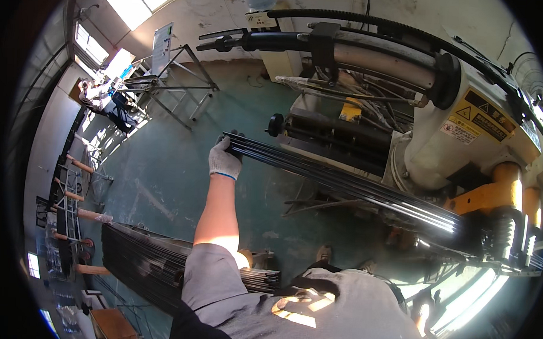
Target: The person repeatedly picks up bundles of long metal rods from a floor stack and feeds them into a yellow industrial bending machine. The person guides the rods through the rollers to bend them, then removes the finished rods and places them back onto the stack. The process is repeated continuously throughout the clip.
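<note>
My left hand, in a white knitted glove with dark fingertips, is closed round the near end of a bundle of long, thin black bars. From there the bars run to the right, past the front of a large white machine. Their far ends reach a yellow and black clamp-like part at the right; whether they lie inside it cannot be made out. My left arm is stretched forward. My right hand does not show; only a small lit patch, perhaps of my right arm, appears beside my grey shirt.
A large stack of dark bars lies at the lower left, beside a rack with orange-brown rollers. A metal frame stand and another person are at the far left. A black-hosed machine arm extends overhead at right.
</note>
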Motion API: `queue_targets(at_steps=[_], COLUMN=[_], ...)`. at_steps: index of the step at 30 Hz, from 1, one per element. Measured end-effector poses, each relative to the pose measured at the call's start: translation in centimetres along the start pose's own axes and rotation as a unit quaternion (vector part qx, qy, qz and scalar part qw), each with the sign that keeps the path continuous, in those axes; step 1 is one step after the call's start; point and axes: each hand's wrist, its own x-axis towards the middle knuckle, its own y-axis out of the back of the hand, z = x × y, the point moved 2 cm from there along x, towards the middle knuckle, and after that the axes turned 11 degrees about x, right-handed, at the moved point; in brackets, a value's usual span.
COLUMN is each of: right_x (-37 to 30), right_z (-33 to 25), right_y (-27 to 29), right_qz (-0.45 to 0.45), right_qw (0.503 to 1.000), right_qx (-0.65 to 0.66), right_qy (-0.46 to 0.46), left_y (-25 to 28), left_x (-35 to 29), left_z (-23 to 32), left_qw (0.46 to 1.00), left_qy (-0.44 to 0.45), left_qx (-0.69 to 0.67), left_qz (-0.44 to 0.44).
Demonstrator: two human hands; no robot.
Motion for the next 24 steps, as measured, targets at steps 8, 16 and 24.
queue_targets(at_steps=[8,16,24], right_x=[-8.4,-10.6,-3.0], right_z=[-1.2,-4.1,-6.8], right_y=[-4.9,-11.4,-9.9], right_qz=[0.112,0.173,0.062], right_qw=[0.983,0.972,0.982], right_qx=[-0.095,-0.129,-0.175], right_qy=[0.106,0.087,0.036], left_y=[-0.8,0.7,0.0], left_x=[-2.5,-2.3,-8.3], left_z=[0.5,1.6,-7.4], left_qw=[0.986,0.961,0.994], left_qy=[0.006,0.049,0.004], left_qx=[0.107,0.228,0.093], left_qz=[-0.126,-0.145,0.063])
